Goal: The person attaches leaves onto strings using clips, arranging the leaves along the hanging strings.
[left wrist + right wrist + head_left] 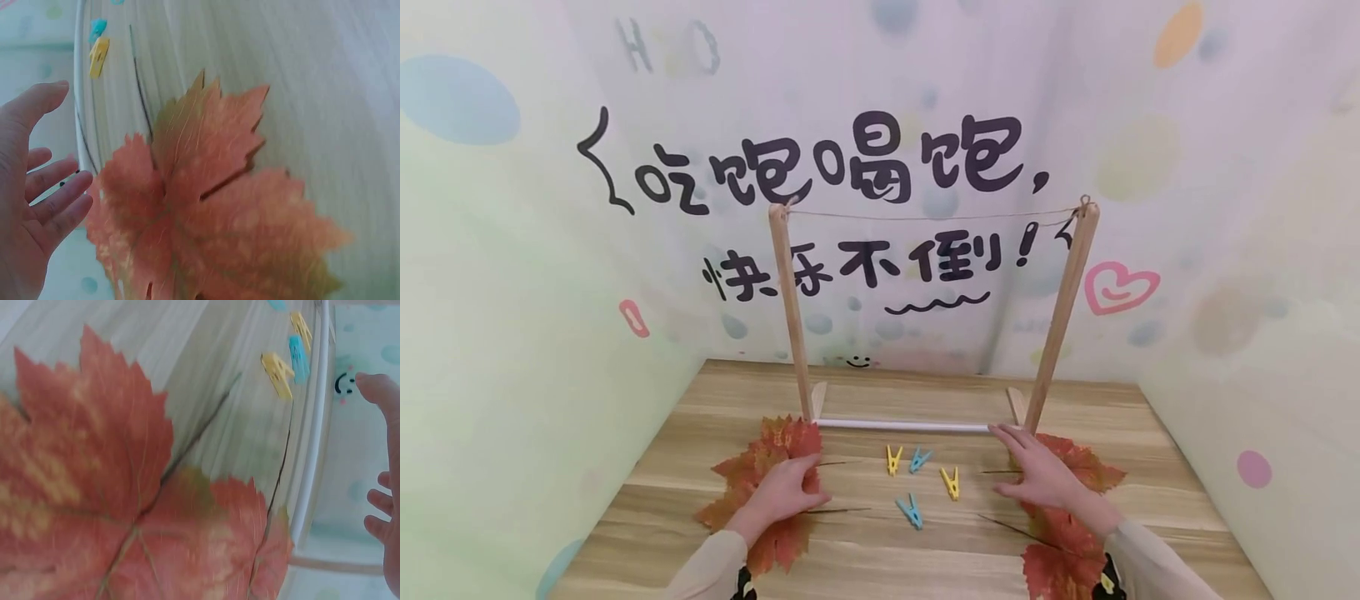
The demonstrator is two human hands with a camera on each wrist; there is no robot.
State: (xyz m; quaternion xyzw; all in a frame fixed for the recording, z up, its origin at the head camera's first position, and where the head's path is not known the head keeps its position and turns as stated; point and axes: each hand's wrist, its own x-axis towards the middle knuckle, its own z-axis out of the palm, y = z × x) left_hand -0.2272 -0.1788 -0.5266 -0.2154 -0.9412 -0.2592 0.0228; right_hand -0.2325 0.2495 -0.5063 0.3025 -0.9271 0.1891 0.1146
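Observation:
My left hand point(784, 490) hovers over red-orange maple-like leaves point(781, 543) on the left of the table, its fingers relaxed and holding nothing. In the left wrist view a broad leaf point(206, 212) lies beside that hand. On the other side, my right hand point(1047, 477) is over more red leaves point(1063, 567), fingers loosely spread and nothing in them. Thin dark stems point(1011, 529) point inward from both groups. Between the hands lie two yellow clothespins point(951, 483) and two blue clothespins point(911, 513).
Behind the clothespins stands a frame with two wooden posts point(792, 317), a white rod point(910, 426) along the bottom and a thin string point(917, 218) tied across the top. A printed curtain point(880, 75) surrounds the wooden table point(917, 567) at the back and sides.

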